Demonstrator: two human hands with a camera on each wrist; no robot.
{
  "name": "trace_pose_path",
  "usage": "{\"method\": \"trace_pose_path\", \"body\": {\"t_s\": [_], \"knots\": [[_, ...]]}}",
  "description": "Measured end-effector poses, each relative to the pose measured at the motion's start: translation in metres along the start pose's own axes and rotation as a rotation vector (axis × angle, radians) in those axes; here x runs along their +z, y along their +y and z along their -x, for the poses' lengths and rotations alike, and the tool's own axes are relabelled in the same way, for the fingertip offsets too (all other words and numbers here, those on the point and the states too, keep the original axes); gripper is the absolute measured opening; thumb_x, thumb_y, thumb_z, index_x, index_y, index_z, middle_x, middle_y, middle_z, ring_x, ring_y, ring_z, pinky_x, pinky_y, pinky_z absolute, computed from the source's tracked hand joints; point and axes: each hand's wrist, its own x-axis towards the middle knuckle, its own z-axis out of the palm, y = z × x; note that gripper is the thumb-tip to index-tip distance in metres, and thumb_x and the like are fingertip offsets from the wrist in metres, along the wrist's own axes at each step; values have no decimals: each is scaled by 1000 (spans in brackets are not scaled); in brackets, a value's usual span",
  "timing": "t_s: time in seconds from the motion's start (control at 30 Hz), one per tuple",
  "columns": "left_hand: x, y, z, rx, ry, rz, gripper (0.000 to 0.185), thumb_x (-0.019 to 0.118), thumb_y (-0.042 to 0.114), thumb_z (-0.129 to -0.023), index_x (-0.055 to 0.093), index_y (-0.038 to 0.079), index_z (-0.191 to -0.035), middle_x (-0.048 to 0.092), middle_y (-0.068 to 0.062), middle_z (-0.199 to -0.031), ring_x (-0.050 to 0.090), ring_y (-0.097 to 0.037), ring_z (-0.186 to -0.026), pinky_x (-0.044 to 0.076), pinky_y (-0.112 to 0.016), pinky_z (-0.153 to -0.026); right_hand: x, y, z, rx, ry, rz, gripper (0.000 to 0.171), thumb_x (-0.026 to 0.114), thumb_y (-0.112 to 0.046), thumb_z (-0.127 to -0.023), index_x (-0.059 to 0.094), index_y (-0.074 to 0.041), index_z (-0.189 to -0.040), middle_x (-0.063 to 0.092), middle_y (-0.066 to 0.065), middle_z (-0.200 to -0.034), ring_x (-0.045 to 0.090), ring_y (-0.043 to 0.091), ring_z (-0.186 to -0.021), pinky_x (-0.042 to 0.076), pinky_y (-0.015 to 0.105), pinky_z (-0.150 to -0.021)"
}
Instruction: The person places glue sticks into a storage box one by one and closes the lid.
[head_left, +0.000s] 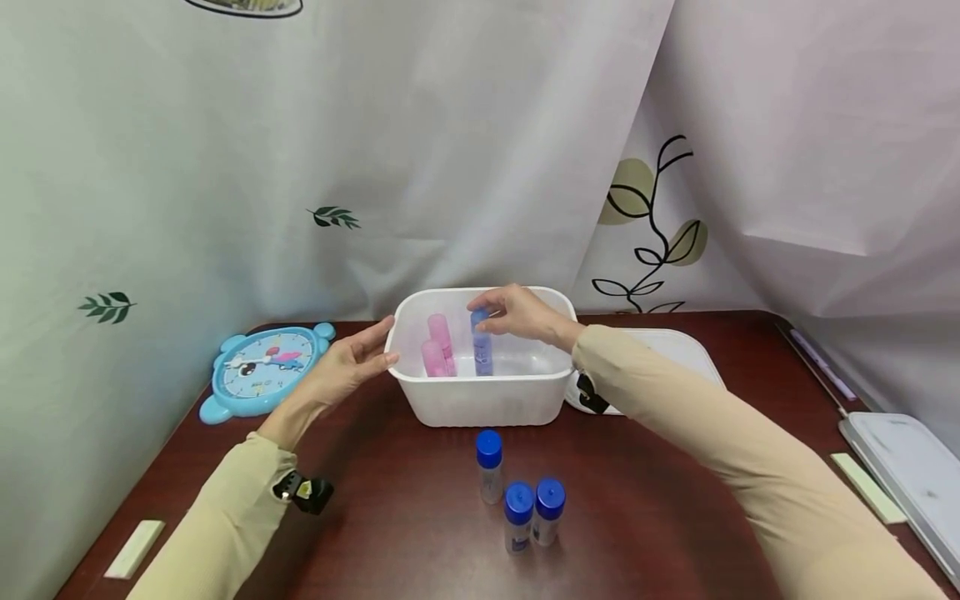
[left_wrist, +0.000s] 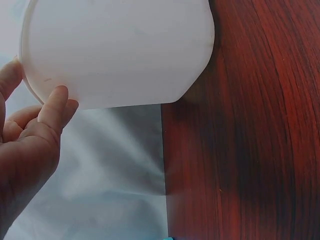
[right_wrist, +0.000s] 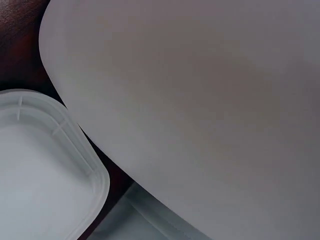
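A white plastic tub (head_left: pixel 487 404) stands on the dark wooden table. My right hand (head_left: pixel 521 312) reaches over its rim and pinches the top of a small blue bottle (head_left: pixel 482 350) upright inside. Left of that bottle, two pink bottles (head_left: pixel 441 333) stand in the tub. With fingers mostly straight, my left hand (head_left: pixel 348 367) touches the tub's left end from outside; its fingertips (left_wrist: pixel 59 95) rest against the wall in the left wrist view. Three clear bottles with blue caps (head_left: pixel 489 450) stand on the table in front. The right wrist view shows the tub wall (right_wrist: pixel 175 100) but not the hand.
A white lid (head_left: pixel 675 350) lies right of the tub, partly behind the right forearm. At the left is a blue toy clock (head_left: pixel 266 371). A white flat device (head_left: pixel 903 467) and a pale strip (head_left: pixel 868 490) lie at the right edge. A curtain (head_left: pixel 450 150) hangs behind.
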Motion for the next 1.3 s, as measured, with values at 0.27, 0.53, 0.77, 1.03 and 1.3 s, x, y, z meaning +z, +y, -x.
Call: {"method": "trace_pose_path", "body": {"t_s": [0.27,0.53,0.77,1.03,1.3], "knots": [[0,1,0,-2,1,-6,68,55,7,-94,15,-4,-148,17,-19,-155,26,-37,-138,42,-10,-91,2,5,-2,-27,-15,6,40,67,-1,-85,58,6,-123,62,19,-121,60,30,-112,49,30,-93],[1,0,0,-2,2,8,67,54,4,-94,14,-4,-148,17,-18,-155,26,-37,-137,42,-10,-90,-12,-3,9,-66,-6,3,45,65,-1,-86,52,9,-128,57,24,-126,56,32,-117,47,33,-97],[0,-1,-1,8,1,20,67,54,4,-94,15,-4,-148,19,-19,-154,27,-38,-137,43,-10,-89,-32,-31,61,-220,126,-121,28,64,-4,-88,62,3,-114,67,17,-109,64,26,-101,51,33,-87],[0,2,-1,6,-4,10,66,52,4,-95,14,-3,-148,19,-18,-154,28,-38,-136,43,-10,-89,-9,-14,148,-299,-250,-338,29,68,2,-83,58,5,-110,62,20,-106,65,18,-98,53,38,-85],[1,0,-1,3,-2,11,66,52,4,-95,14,-3,-148,18,-18,-154,27,-38,-136,43,-10,-89,21,3,176,-305,-422,-331,38,74,-6,-80,56,-2,-114,60,17,-111,63,18,-102,52,35,-89]]}}
